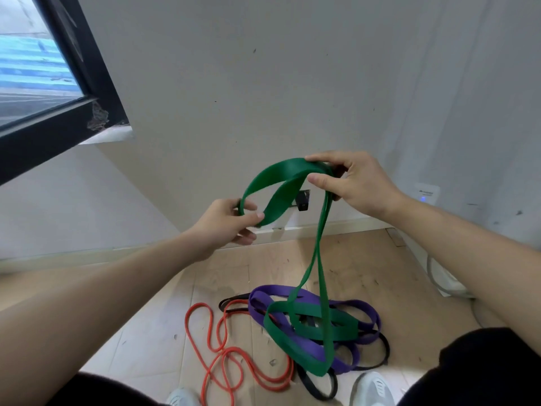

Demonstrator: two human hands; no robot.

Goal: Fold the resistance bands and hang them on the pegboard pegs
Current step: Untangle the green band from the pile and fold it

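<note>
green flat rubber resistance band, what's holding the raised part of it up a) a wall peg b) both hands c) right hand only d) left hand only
B: the left hand pinches one fold of the green flat rubber resistance band and the right hand grips the other fold, with no peg in view.

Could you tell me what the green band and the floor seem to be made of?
The green band: likely rubber or latex, matte; it bends in soft flat loops. The floor: looks like pale wood-look planks, matte and scuffed, with visible seams.
</note>
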